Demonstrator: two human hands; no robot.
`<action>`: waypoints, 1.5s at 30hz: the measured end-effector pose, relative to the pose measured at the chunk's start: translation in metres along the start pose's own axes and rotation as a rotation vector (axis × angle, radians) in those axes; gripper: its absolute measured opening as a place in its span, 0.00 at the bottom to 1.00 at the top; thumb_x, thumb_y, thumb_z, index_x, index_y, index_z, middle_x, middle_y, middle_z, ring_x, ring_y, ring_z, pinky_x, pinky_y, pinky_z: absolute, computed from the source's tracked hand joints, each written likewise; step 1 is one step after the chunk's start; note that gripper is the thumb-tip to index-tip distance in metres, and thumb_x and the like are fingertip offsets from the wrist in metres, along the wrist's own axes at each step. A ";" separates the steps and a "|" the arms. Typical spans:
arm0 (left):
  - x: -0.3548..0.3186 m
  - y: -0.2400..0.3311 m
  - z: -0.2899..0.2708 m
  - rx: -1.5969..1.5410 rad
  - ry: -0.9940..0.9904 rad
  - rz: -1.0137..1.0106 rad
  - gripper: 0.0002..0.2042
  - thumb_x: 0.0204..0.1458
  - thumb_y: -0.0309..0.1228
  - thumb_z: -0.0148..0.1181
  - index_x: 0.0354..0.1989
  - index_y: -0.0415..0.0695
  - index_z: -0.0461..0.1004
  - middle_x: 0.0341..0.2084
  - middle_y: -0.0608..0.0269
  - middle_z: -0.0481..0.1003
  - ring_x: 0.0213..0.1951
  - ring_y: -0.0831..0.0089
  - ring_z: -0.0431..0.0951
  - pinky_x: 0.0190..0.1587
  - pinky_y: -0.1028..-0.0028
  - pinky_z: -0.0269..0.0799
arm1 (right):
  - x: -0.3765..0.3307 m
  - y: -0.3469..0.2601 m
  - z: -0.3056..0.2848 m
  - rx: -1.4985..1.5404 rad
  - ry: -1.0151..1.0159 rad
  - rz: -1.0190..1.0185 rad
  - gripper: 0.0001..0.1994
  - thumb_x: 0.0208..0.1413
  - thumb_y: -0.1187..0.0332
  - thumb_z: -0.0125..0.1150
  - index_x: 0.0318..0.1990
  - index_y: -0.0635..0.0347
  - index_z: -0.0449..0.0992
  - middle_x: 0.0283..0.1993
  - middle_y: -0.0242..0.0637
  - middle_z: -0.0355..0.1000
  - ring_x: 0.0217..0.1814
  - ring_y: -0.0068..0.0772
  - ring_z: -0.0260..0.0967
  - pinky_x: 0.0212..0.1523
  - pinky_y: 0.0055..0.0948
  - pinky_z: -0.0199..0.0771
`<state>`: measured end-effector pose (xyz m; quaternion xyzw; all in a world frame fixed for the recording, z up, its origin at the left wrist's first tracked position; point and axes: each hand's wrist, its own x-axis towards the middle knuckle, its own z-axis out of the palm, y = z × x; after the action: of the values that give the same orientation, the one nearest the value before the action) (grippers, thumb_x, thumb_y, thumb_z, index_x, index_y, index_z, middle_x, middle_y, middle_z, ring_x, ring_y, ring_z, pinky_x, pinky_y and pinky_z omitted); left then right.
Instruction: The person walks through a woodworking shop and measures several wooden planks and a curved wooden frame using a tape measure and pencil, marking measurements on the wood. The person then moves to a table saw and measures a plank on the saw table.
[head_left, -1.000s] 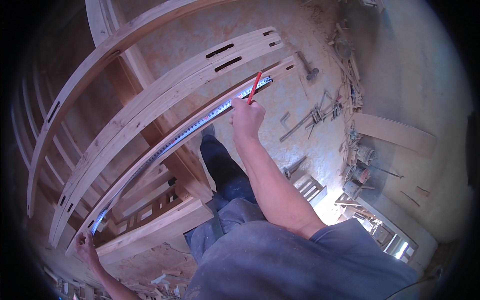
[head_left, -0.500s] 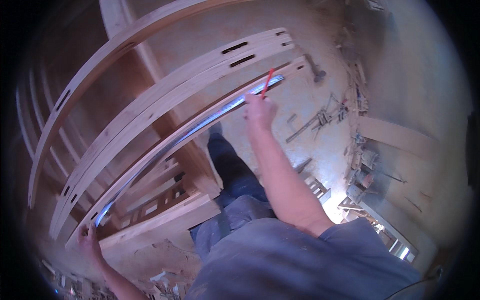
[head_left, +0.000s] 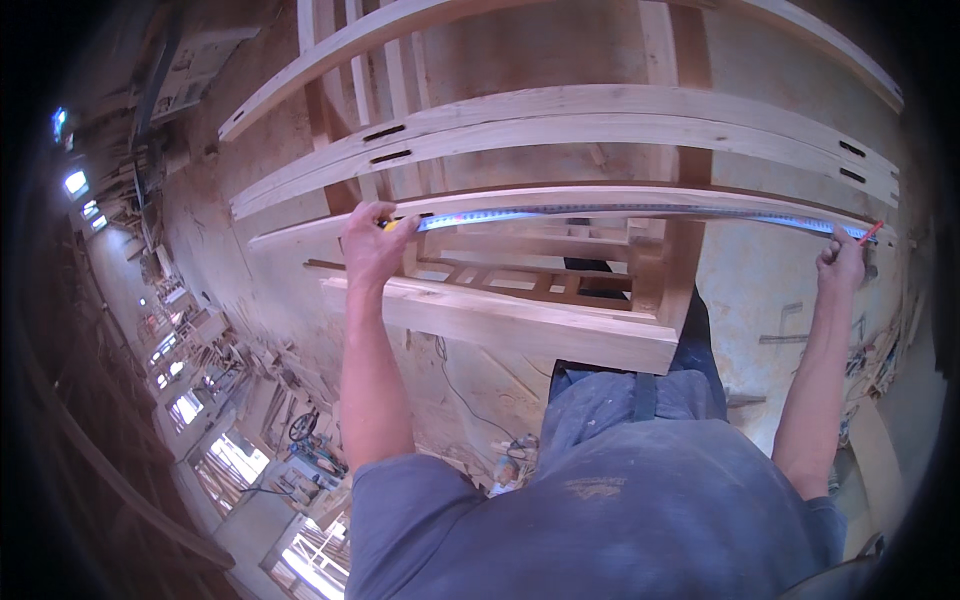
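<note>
A metal tape measure blade (head_left: 600, 209) is drawn out along a long pale timber (head_left: 300, 232) with a slot near its left end. My left hand (head_left: 368, 245) is closed at the blade's left end, on the tape measure case (head_left: 390, 226), of which a little yellow shows between the fingers. At the far right, my right hand (head_left: 842, 262) pinches a red pencil (head_left: 871, 233) beside the blade's other end. Whether those fingers also grip the blade is hard to see. Both arms are spread wide over the timber.
Two slotted timbers (head_left: 560, 130) lie side by side beyond, with another long timber (head_left: 420, 25) farther off. Crosspieces (head_left: 690, 60) support them. Nearer me stands a wooden frame with a thick board (head_left: 500, 315). Wood scraps and a machine with a handwheel (head_left: 303, 428) are at lower left.
My view has swung left, so the timbers now run nearly level across it. The tape stays stretched between my hands, and the red pencil is still in my right hand.
</note>
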<state>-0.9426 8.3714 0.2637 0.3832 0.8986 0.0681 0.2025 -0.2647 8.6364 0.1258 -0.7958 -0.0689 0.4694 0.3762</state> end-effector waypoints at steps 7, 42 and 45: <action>0.019 -0.011 0.015 0.006 -0.049 0.068 0.21 0.45 0.39 0.79 0.40 0.34 0.83 0.35 0.52 0.81 0.37 0.63 0.81 0.43 0.66 0.77 | 0.019 -0.007 -0.004 -0.048 0.032 -0.041 0.13 0.60 0.71 0.69 0.28 0.48 0.69 0.18 0.21 0.61 0.15 0.18 0.54 0.16 0.22 0.48; 0.045 -0.005 0.020 -0.036 -0.289 -0.108 0.12 0.44 0.37 0.72 0.26 0.38 0.85 0.21 0.54 0.82 0.27 0.66 0.83 0.38 0.67 0.78 | -0.003 -0.024 0.008 -0.163 0.111 -0.148 0.06 0.63 0.74 0.60 0.34 0.51 0.71 0.19 0.22 0.61 0.14 0.19 0.55 0.15 0.24 0.46; 0.046 -0.007 0.021 -0.036 -0.288 -0.102 0.12 0.44 0.37 0.72 0.27 0.38 0.85 0.21 0.53 0.82 0.27 0.66 0.83 0.38 0.66 0.78 | 0.009 -0.025 0.004 -0.164 0.123 -0.161 0.06 0.62 0.74 0.61 0.35 0.51 0.70 0.19 0.22 0.61 0.14 0.19 0.55 0.15 0.24 0.46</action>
<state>-0.9673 8.3984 0.2278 0.3392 0.8772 0.0184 0.3393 -0.2568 8.6601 0.1355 -0.8432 -0.1477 0.3807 0.3498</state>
